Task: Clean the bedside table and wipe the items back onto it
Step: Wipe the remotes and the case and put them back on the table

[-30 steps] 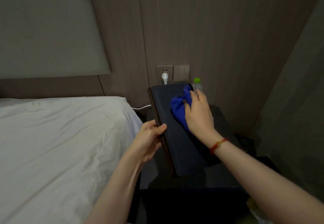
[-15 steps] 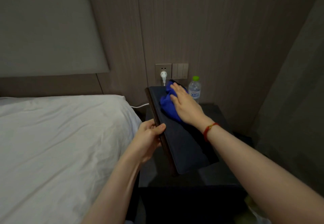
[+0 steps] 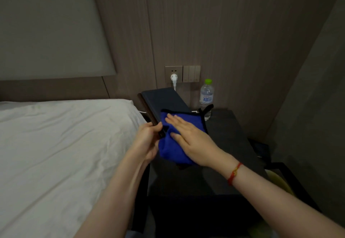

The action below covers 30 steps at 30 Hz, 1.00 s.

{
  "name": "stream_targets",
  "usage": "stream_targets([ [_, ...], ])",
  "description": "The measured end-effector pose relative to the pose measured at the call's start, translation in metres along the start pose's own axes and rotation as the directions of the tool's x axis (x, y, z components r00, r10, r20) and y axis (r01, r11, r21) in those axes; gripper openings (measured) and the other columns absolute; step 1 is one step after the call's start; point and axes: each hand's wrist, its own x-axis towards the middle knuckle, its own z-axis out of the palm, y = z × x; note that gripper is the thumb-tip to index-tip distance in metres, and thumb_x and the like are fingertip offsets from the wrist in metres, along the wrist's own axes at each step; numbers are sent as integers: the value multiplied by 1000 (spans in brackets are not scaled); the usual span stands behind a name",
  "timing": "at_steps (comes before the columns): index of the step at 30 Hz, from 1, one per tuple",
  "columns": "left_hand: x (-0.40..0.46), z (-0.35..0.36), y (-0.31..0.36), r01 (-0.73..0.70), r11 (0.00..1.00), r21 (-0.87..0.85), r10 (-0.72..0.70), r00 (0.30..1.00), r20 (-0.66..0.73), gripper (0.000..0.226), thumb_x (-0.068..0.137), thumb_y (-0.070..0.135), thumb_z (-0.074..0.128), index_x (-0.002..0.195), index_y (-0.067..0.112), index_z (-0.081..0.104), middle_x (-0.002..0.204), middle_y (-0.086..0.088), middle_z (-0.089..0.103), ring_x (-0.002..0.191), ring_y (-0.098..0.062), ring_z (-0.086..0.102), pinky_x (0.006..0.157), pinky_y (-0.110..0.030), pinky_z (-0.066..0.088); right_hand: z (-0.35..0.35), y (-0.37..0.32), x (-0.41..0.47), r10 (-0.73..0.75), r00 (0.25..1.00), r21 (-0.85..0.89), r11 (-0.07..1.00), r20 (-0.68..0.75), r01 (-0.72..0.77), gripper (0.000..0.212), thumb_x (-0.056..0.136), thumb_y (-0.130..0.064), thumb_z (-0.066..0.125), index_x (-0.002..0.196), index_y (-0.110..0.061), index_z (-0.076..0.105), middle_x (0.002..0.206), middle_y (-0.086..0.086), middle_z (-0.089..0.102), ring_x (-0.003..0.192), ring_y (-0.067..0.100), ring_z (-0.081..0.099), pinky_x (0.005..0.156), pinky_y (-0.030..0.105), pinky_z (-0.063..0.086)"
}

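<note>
Folder (image 3: 164, 98), dark and flat, is held tilted above the bedside table (image 3: 229, 144), its left edge gripped by the left hand (image 3: 147, 142) with curled fingers. Right hand (image 3: 188, 137) presses a blue cloth (image 3: 173, 150) onto it, fingers straight and together. Beyond the fingertips stands a water bottle (image 3: 206, 96).

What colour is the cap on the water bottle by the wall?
Light green; the cap shows clearly in the head view, atop the clear water bottle.
</note>
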Motion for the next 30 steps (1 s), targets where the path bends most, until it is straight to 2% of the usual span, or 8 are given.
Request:
stream_targets([
  [6, -3, -1, 10, -22, 1000, -17, 22, 999, -35, 32, 97, -1, 33, 126, -5, 47, 94, -11, 62, 84, -22, 60, 66, -37, 48, 1, 27, -7, 491, 854, 247, 861, -176, -444, 33, 100, -30, 29, 121, -16, 51, 109, 10, 62, 98, 25, 59, 87, 36, 43],
  [10, -1, 0, 7, -10, 1000, -10, 9, 998, -65, 35, 97, -1, 35, 131, -4, 44, 101, -12, 63, 88, -23, 61, 66, -37, 50, 18, 36, -16, 576, 791, 428, 780, -206, -456, 31, 100, -31, 29, 85, -17, 53, 65, 0, 51, 55, 12, 49, 58, 33, 42],
  [13, 3, 2, 2, 18, 999, -38, -22, 993, -116, 36, 97, 0, 35, 132, -3, 43, 124, -18, 57, 104, -30, 59, 72, -40, 50, 15, 28, -25, 484, 824, 299, 865, -294, -402, 37, 100, -29, 30, 127, -15, 49, 103, 2, 62, 89, 14, 60, 78, 29, 47],
  [16, 7, 5, -1, 45, 995, -89, -60, 984, -170, 39, 97, 0, 35, 135, -3, 41, 129, -20, 54, 120, -35, 52, 76, -42, 47, 12, 6, -30, 262, 931, 45, 965, -254, -259, 46, 100, -29, 29, 145, -18, 26, 152, -2, 29, 140, 10, 25, 109, 16, 11],
  [20, 8, 7, -6, 73, 992, -107, -95, 971, -218, 37, 96, 0, 37, 133, -4, 44, 125, -22, 57, 114, -34, 56, 81, -37, 48, 19, -15, -34, 54, 998, -188, 980, -39, -60, 57, 99, -41, 24, 148, -19, 5, 158, -4, 3, 145, 7, 0, 107, 17, -9],
  [24, 7, 8, -7, 45, 997, -66, -64, 949, -310, 34, 96, 0, 39, 130, -5, 45, 118, -21, 58, 109, -33, 58, 77, -39, 50, 21, -14, -37, 202, 976, -301, 938, 78, -171, 85, 91, -48, 44, 147, -12, -8, 157, 7, -9, 146, 19, -5, 115, 29, -2],
  [27, 5, 17, -8, 31, 994, 101, 14, 910, -415, 29, 96, 6, 44, 124, -3, 46, 98, -15, 60, 82, -27, 61, 67, -36, 51, 28, -13, -33, 250, 968, -385, 896, 22, -222, 69, 96, -16, 42, 147, -7, -4, 157, 16, 3, 145, 25, 8, 117, 32, 11],
  [30, 5, 22, -9, 37, 989, 144, 28, 905, -424, 33, 95, 9, 48, 127, -3, 47, 113, -22, 61, 103, -35, 63, 76, -37, 52, 26, -10, -29, 201, 976, -351, 911, -83, -218, 57, 96, -7, 39, 146, -6, 12, 152, 16, 25, 140, 25, 26, 113, 30, 23],
])
